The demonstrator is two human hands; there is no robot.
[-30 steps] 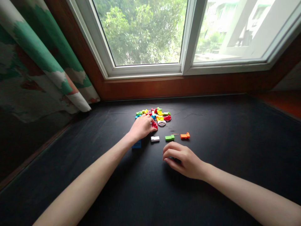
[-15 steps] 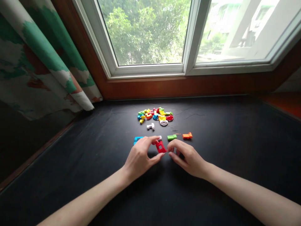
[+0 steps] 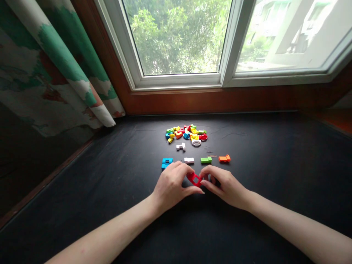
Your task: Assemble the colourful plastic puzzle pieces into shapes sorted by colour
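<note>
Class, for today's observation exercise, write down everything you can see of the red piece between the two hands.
The red plastic building piece is a glossy, rectangular frame with a square-looking opening through its middle. Its long axis slants from upper left to lower right. The fingers of the left hand touch its left end, and those of the right hand touch its right end. The hands partly hide it, and the pictures do not show whether it touches the dark surface below.

Red plastic block (image 3: 190, 177); curtain (image 3: 59, 51) green-white patches, rust blotches.
</note>
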